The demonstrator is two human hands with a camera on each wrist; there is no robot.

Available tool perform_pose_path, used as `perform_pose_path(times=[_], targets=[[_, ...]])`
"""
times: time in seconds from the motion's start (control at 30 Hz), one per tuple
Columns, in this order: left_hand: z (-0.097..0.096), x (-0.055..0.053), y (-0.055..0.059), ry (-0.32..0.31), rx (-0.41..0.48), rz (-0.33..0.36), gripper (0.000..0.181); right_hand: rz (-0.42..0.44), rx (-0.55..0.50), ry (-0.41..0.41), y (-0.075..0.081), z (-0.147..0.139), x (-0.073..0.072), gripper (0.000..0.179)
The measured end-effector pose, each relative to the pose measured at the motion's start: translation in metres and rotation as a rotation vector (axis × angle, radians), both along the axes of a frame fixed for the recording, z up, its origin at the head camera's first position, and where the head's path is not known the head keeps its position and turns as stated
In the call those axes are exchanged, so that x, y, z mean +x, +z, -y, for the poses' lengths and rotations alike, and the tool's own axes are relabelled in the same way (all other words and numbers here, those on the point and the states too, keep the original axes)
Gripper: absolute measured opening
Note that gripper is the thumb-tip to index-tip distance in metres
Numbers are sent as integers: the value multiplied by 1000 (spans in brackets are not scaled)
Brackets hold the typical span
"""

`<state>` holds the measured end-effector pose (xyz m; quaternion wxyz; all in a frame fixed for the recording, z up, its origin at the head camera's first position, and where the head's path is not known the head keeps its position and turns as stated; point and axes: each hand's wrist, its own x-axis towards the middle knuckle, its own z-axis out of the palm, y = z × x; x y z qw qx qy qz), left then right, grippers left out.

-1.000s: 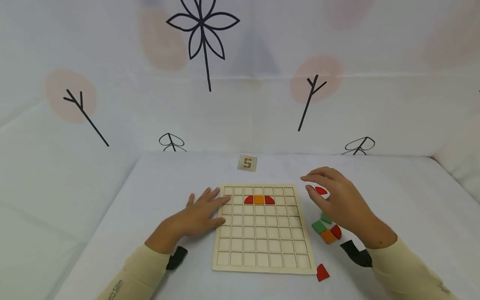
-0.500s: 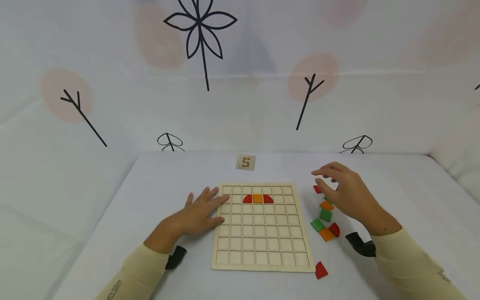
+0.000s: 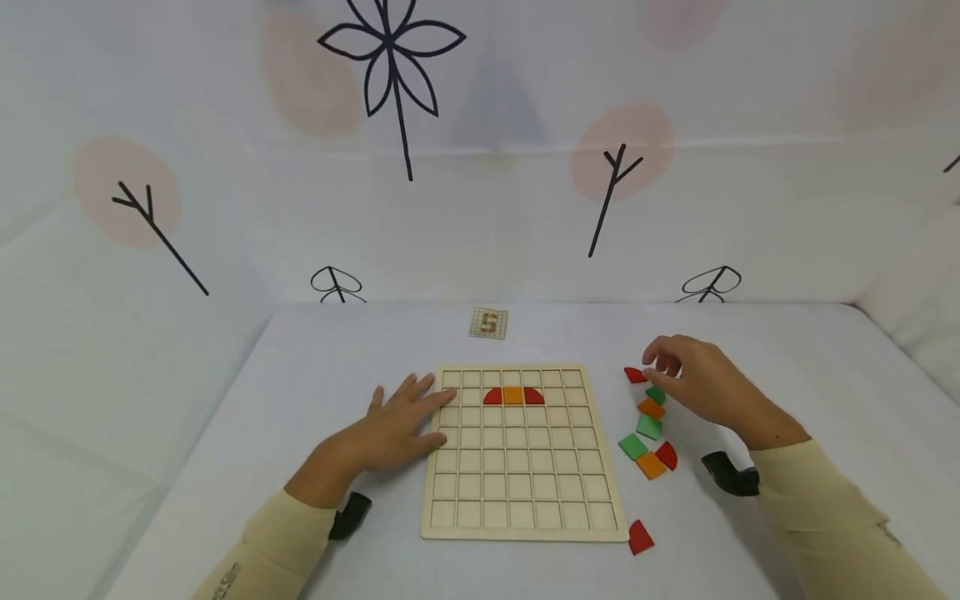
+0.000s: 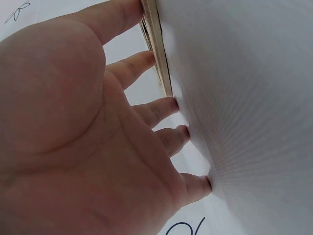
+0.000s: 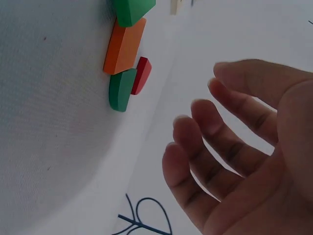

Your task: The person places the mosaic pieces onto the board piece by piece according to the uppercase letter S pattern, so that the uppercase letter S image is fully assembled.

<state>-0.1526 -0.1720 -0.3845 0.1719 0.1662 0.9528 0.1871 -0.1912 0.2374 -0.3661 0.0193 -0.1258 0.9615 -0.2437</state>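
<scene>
A pale wooden grid board (image 3: pixel 522 535) lies on the table, with two red quarter-round pieces and an orange square (image 3: pixel 513 396) between them in its second row. My left hand (image 3: pixel 397 427) is spread at the board's left edge; thumb and index finger touch it, while the other fingers rest on the cloth in the left wrist view. Above the loose pieces hovers my right hand (image 3: pixel 701 379), its fingers loosely bent and holding nothing. Nearest to it are a green quarter-round piece (image 5: pixel 122 89), a red piece (image 5: pixel 142 76) and an orange square (image 5: pixel 124 46), all apart from the fingers.
Further loose pieces lie right of the board: a green square (image 3: pixel 649 427), another green square (image 3: pixel 633 447), an orange square (image 3: pixel 651 466) and a red piece (image 3: pixel 667 455). One red piece (image 3: pixel 641 537) sits by the board's lower right corner. Behind the board lies a small pattern card (image 3: pixel 488 323).
My right hand has moved right, away from the board, and its fingers have curled in more. The upper green and orange pieces have come into sight. My left hand stays at the board.
</scene>
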Motion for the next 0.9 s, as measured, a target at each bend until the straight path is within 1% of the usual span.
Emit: perform_pose_path(times=[0.1, 0.23, 0.4, 0.47, 0.6, 0.67, 0.8, 0.9], targets=[[0, -1, 0, -3, -1, -3, 66, 77, 17, 38, -5, -3, -3, 13], [0, -1, 0, -7, 2, 0, 65, 173, 14, 99, -10, -7, -3, 14], [0, 0, -1, -5, -1, 0, 66, 254, -6, 180, -10, -10, 0, 16], [0, 0, -1, -3, -2, -5, 66, 301, -9, 193, -9, -9, 2, 17], [0, 0, 0, -3, 1, -1, 65, 387, 6, 183, -8, -7, 6, 23], [0, 1, 0, -2, 3, 3, 66, 399, 15, 176, -8, -5, 7, 26], [1, 1, -1, -4, 5, -4, 65, 381, 35, 168, -9, -4, 7, 30], [1, 0, -2, -9, 8, -7, 65, 383, 45, 161, -9, -4, 7, 31]])
